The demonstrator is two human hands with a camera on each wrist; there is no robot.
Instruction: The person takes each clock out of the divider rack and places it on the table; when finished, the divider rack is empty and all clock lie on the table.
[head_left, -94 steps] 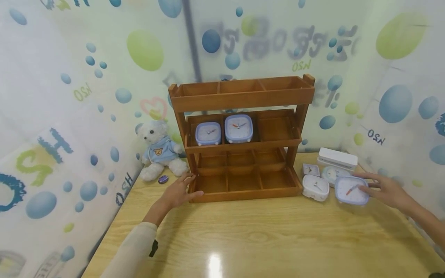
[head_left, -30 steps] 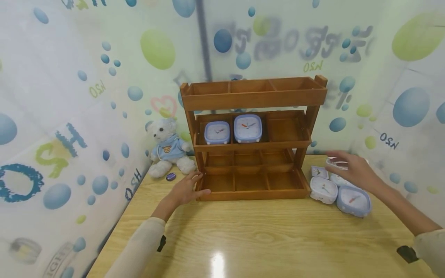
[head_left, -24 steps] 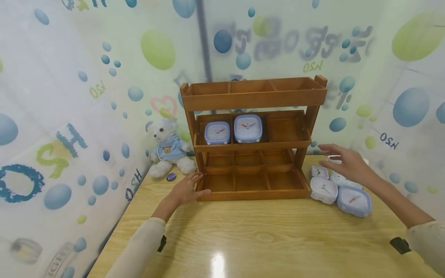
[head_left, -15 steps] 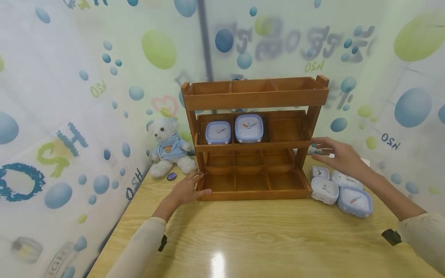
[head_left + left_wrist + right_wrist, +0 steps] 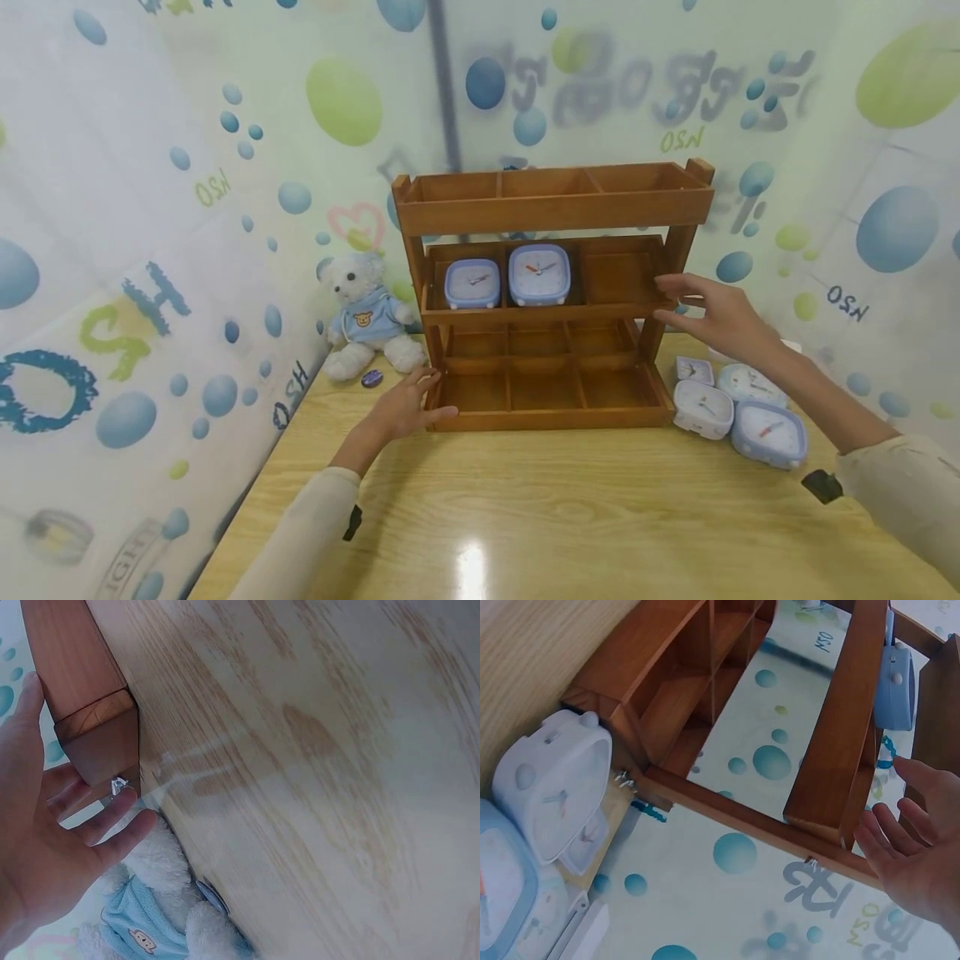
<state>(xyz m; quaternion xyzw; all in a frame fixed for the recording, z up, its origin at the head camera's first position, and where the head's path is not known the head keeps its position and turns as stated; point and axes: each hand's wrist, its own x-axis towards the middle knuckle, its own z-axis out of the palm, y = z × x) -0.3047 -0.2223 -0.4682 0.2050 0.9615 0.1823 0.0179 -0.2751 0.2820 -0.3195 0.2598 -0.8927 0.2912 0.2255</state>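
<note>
A brown wooden three-tier shelf (image 5: 540, 212) stands on the table, divided into compartments. Two blue-rimmed alarm clocks sit in its middle tier: a smaller one (image 5: 472, 284) at left and a larger one (image 5: 539, 275) in the centre. My left hand (image 5: 401, 407) rests at the lower left corner, thumb along the front and loose fingers by the side. At the right end of the middle tier is my right hand (image 5: 720, 315), holding nothing, its spread fingertips close by the bare right compartment. In the right wrist view, that hand's fingers (image 5: 881, 832) overlap the side post.
Right of the shelf cluster a white clock (image 5: 703, 408), a blue-rimmed clock (image 5: 769, 433), a small square clock (image 5: 694, 371) and a pale blue clock (image 5: 752, 385). A white box lies behind, partly hidden. At left sit a teddy bear (image 5: 367, 321) and a small purple oval (image 5: 372, 378).
My right hand put the blue-rimmed clock down beside the white one, let go, then moved left and up to the shelf's middle tier. The left hand stayed at the corner.
</note>
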